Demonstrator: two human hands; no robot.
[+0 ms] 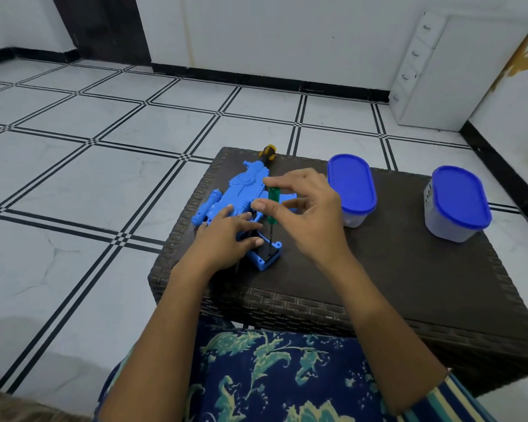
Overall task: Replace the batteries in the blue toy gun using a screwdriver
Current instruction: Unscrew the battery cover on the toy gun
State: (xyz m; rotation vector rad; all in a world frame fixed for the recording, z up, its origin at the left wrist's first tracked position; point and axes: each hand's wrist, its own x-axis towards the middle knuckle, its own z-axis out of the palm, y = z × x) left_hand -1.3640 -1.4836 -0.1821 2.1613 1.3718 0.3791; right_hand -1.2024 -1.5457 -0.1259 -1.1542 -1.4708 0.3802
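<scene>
The blue toy gun (241,193) lies flat on its side near the left far corner of a dark woven table (378,284), with its grip pointing toward the person. At the base of the grip a dark open compartment (265,254) shows inside a blue frame. The green-handled screwdriver (272,197) stands nearly upright, its thin shaft reaching down into that compartment. The right hand (305,214) pinches its handle between thumb and fingertips, the other fingers spread loosely. The left hand (223,236) lies flat over the grip with fingers mostly straight, pressing the gun down, its thumb beside the compartment. A second screwdriver with a yellow and black handle (267,152) lies at the far end of the gun. To the right stand two clear containers with blue lids, one near the right hand (351,190) and one well apart (457,202). Any marks on them are too small to read. White tiled floor (104,132) with black lines lies around the table
</scene>
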